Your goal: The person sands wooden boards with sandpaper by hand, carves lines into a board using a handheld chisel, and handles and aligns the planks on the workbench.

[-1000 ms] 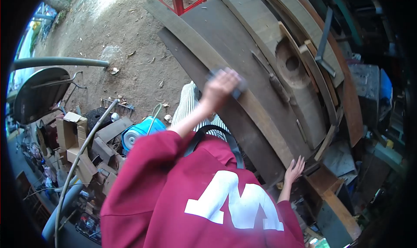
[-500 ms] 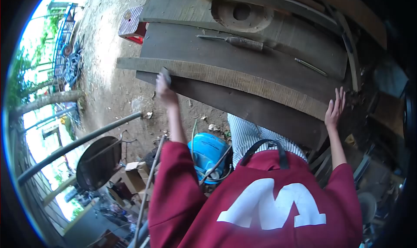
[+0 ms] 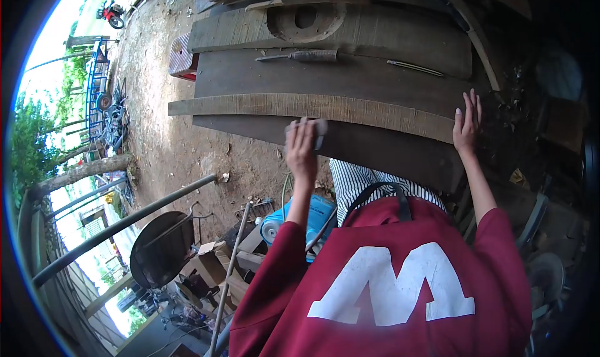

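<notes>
A long, curved wooden strip (image 3: 300, 105) lies across the dark work surface (image 3: 375, 148). My left hand (image 3: 302, 143) is closed around a small grey block (image 3: 320, 134), just below the strip's near edge, left of its middle. The block is partly hidden by the fingers. At the strip's right end my right hand (image 3: 467, 124) rests with its fingers stretched out, holding nothing. Beyond the strip lie a tool with a thick handle (image 3: 315, 56) and a thin pencil-like stick (image 3: 415, 68).
A board with a round hollow (image 3: 306, 21) lies at the back. A patterned stool (image 3: 181, 57) stands past the left end. Below left are a metal pole (image 3: 131, 227), a round dark panel (image 3: 161, 249) and a blue container (image 3: 315, 214).
The view has turned and shifted. My left hand with the block has moved from near the strip's left end toward its middle. My right hand stays at the right end.
</notes>
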The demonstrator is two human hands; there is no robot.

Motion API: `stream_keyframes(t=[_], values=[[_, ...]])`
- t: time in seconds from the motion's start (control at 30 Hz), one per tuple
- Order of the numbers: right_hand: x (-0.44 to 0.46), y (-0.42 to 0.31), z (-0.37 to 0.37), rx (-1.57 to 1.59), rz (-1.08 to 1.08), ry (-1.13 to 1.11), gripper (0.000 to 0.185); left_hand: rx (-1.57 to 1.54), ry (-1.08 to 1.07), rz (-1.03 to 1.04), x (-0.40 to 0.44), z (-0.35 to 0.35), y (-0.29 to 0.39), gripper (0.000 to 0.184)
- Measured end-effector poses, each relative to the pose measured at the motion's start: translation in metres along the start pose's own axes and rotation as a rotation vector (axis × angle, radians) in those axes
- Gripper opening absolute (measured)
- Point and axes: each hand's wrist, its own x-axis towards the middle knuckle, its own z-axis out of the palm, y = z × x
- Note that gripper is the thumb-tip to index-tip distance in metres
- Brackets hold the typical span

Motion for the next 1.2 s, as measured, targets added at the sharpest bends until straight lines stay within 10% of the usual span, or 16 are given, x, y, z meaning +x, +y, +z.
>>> stream_keyframes(t=[0.2,0.4,0.63,0.77,1.2], values=[[0.011,-0.021,-0.016,-0.023,-0.054,0.065,0.036,0.142,0.318,-0.337,-0.031,-0.057,-0.070,0.040],[0.078,-0.175,-0.161,1.018,0.137,0.065,0.023,0.259,0.456,-0.598,-0.077,-0.065,-0.051,0.041],[0.096,-0.235,-0.256,1.892,-0.395,0.119,0.024,0.325,0.009,-0.860,-0.161,0.005,-0.033,0.050],[0.096,-0.237,-0.262,1.937,-0.437,0.102,0.022,0.239,-0.253,-1.530,-0.201,0.021,-0.035,0.048],[0.085,-0.248,-0.270,2.087,-0.421,-0.027,0.015,0.216,-0.299,-1.502,-0.177,0.021,-0.048,0.045]])
